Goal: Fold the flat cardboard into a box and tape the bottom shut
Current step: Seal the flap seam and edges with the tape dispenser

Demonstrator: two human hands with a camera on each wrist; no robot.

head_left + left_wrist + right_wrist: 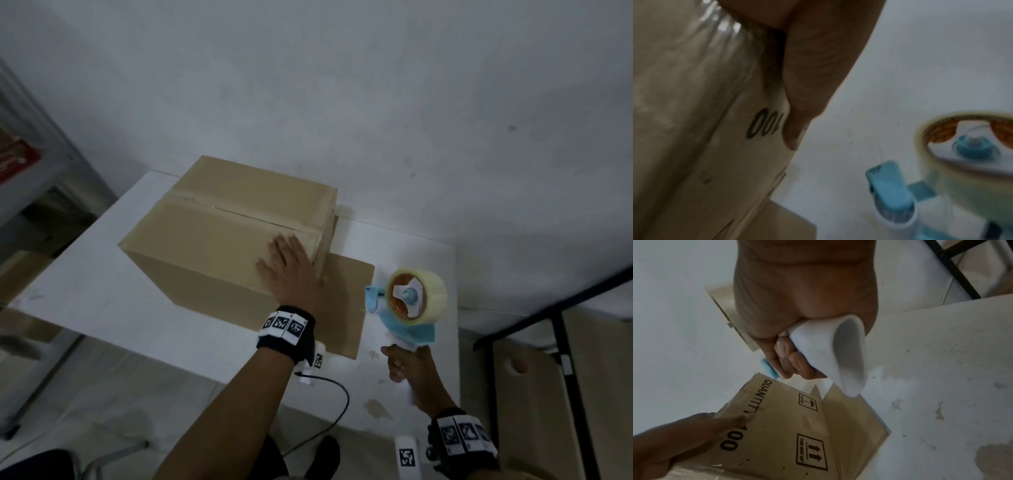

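A brown cardboard box (212,240) stands folded on the white table (85,301), its closed flaps facing up with a glossy strip of clear tape along the seam. My left hand (287,267) lies flat on the box's near right top corner, fingers straight. In the left wrist view its thumb (807,73) runs down the box's printed side (694,113). My right hand (407,366) grips the white handle (846,356) of a blue tape dispenser (407,301), held in the air to the right of the box and apart from it. The right wrist view shows the box (797,434) below.
One lower flap (346,308) of the box lies spread on the table towards me and to the right. A black cable (335,397) hangs from my left wrist. A black frame (561,329) and more cardboard stand at the right. A grey wall is behind the table.
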